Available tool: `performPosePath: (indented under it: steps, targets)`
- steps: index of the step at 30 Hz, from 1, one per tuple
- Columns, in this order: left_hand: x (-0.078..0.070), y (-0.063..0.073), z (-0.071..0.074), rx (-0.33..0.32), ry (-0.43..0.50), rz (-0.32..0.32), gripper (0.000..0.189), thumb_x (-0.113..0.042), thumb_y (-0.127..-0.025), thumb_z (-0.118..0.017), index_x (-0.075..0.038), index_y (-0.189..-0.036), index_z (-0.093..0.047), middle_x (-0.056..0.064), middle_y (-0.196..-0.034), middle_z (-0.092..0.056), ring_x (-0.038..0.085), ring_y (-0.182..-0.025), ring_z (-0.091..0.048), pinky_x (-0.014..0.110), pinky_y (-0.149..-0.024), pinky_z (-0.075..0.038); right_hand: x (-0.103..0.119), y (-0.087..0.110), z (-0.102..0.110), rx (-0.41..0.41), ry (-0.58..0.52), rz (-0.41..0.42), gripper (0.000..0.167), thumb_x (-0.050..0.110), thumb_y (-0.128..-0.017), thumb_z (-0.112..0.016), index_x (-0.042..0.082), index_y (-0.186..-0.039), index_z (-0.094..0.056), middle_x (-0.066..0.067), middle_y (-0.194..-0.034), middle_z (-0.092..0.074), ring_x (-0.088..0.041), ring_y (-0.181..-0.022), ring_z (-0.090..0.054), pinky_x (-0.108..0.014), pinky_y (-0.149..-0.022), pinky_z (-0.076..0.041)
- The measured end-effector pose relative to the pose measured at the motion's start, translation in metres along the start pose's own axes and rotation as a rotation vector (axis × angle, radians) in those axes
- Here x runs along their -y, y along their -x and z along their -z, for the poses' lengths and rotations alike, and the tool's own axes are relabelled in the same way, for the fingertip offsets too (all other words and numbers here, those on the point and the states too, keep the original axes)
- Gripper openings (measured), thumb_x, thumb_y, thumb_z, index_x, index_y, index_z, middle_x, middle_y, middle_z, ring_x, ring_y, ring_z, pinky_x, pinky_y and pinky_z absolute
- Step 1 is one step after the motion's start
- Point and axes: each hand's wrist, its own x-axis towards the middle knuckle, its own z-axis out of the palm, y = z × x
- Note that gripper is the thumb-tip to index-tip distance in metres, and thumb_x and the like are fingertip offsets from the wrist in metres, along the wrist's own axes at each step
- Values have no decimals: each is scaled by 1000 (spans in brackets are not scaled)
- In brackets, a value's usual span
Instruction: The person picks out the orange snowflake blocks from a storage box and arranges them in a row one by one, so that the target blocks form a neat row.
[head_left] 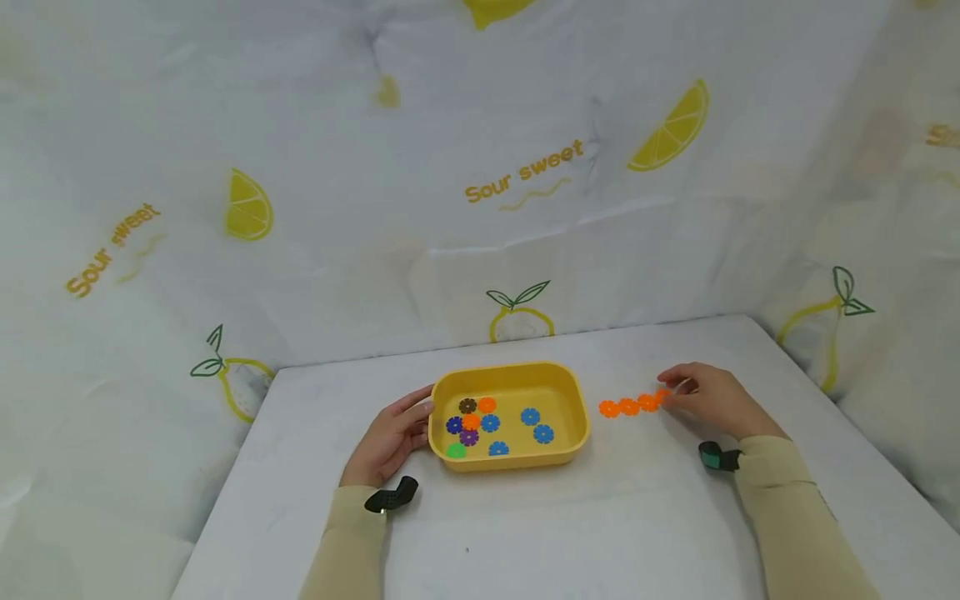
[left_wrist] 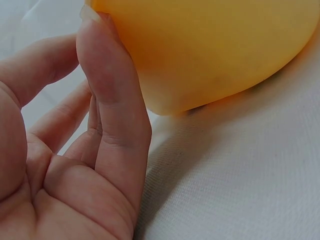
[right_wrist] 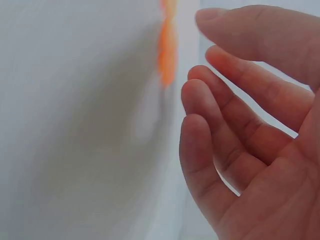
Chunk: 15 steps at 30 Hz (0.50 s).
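My left hand [head_left: 393, 437] grips the left end of a yellow tray [head_left: 577, 392]; a fingertip [left_wrist: 102, 60] lies against its outer wall in the left wrist view. Inside the tray are flat notched discs: blue [head_left: 530, 416], orange [head_left: 487, 405], brown [head_left: 468, 406], purple [head_left: 468, 437] and green [head_left: 456, 450]. To the right of the tray, several orange notched discs [head_left: 628, 407] form a row on the white table. My right hand [head_left: 712, 400] is at the row's right end. In the right wrist view its fingers bend loosely beside the blurred orange row [right_wrist: 168, 50], with nothing between thumb and fingers.
The white-covered table [head_left: 562, 533] meets a lemon-printed cloth backdrop [head_left: 420, 283] along its far edge. Black wrist devices [head_left: 393, 497] sit at both cuffs.
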Motion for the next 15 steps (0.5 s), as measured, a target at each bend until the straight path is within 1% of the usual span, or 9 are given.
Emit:
performPosePath:
  steps: [3, 6, 10, 15]
  targets:
    - [0, -2, -2, 12, -6, -3, 58, -43, -99, -79, -27, -152, -63, 8, -128, -72, 17, -91, -66, 24, -81, -62, 17, -4, 2, 10, -5, 17, 42, 27, -100, -77, 6, -136, -70, -16, -129, -72, -30, -110, -65, -33, -82, -56]
    - [-1, -2, -3, 6, -8, -7, 57, -43, -98, -80, -28, -151, -64, 9, -130, -72, 18, -92, -66, 24, -81, -62, 45, -14, 3, 28, -4, 54, 40, 27, -101, -77, 8, -136, -71, -15, -130, -71, -30, -111, -65, -36, -85, -58]
    - [-3, 0, -2, -7, -18, -19, 57, -42, -99, -79, -26, -151, -64, 10, -130, -72, 18, -91, -66, 24, -81, -62, 92, -35, -3, 81, 16, 151, 34, 24, -101, -78, 10, -131, -73, -13, -125, -72, -27, -108, -64, -40, -90, -60]
    - [-5, 2, -3, 5, -26, -15, 57, -43, -98, -80, -27, -151, -64, 11, -130, -72, 19, -92, -66, 25, -83, -61, 149, -58, -21, 176, 63, 282, 29, 17, -101, -78, 9, -128, -75, -7, -119, -74, -24, -107, -64, -41, -93, -60]
